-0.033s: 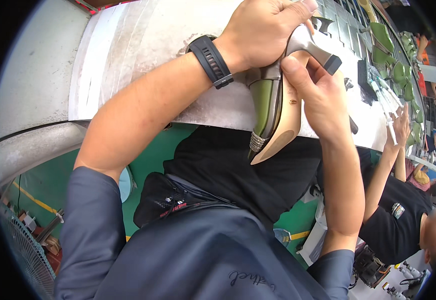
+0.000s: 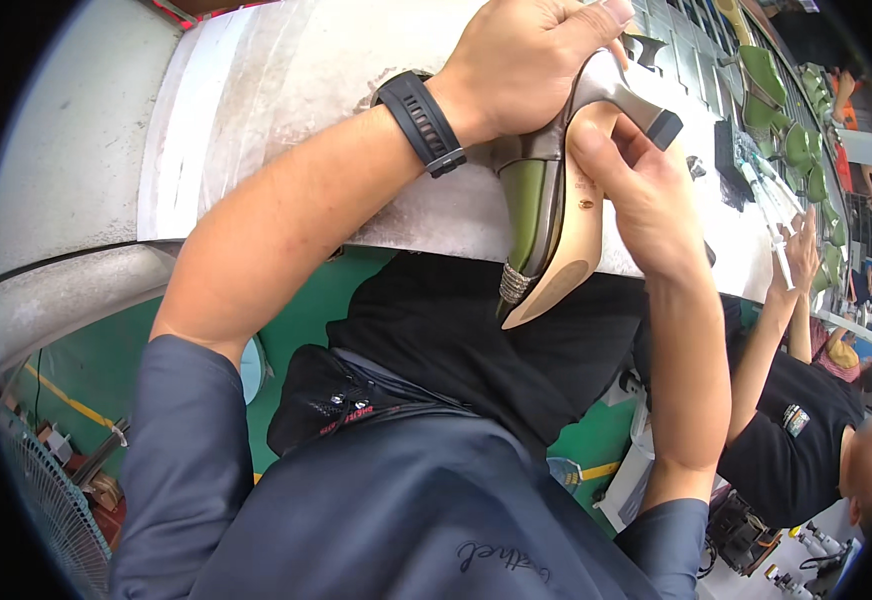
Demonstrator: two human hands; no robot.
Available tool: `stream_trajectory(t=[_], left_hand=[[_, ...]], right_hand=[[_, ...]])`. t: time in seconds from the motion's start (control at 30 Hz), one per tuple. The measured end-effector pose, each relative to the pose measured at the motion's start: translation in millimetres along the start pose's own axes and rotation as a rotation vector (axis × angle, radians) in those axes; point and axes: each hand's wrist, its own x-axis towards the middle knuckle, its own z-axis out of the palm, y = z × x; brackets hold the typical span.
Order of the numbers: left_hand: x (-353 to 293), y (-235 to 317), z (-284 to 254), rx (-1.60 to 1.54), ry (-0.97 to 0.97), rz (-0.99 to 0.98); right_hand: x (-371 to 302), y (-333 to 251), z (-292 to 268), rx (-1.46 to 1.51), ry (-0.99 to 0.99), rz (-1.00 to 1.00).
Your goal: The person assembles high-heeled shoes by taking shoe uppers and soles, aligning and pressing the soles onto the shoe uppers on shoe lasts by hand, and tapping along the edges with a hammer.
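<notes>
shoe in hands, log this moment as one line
left hand: holds shoe near heel | right hand: thumb on sole | shoe: green upper, sole showing

Bright overall; light seems to come from above. Bench [image 2: 266,110] has 2 washed-out patches: well left of the shoe [image 2: 570,232] and just right of it. Shoe itself reads sharp, highlight on its glossy heel [image 2: 604,80]. Below the shoe, black cloth [image 2: 456,310] loses detail; green floor [image 2: 292,322] darker than bench. Fisheye: black rim all round, fan [image 2: 48,490] far lower-left of shoe bends, green shoes [image 2: 799,147] right of it soft.
</notes>
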Motion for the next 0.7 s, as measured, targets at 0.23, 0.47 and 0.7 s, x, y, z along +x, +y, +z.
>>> stream_trajectory(t=[0.23,0.47,0.7], left_hand=[[0.0,2.0,4.9,-0.073,0.039,0.085],[-3.8,-6.7,-15.8,-0.115,0.027,0.001],[-130.3,6.9,-45.1,0.424,-0.018,0.455]], right_hand=[[0.5,-6.5,2.5,-0.133,0.025,0.096],[3.3,-10.7,-0.2,-0.268,0.020,-0.036],[-36.2,-11.8,-28.7,-1.078,0.013,-0.421]])
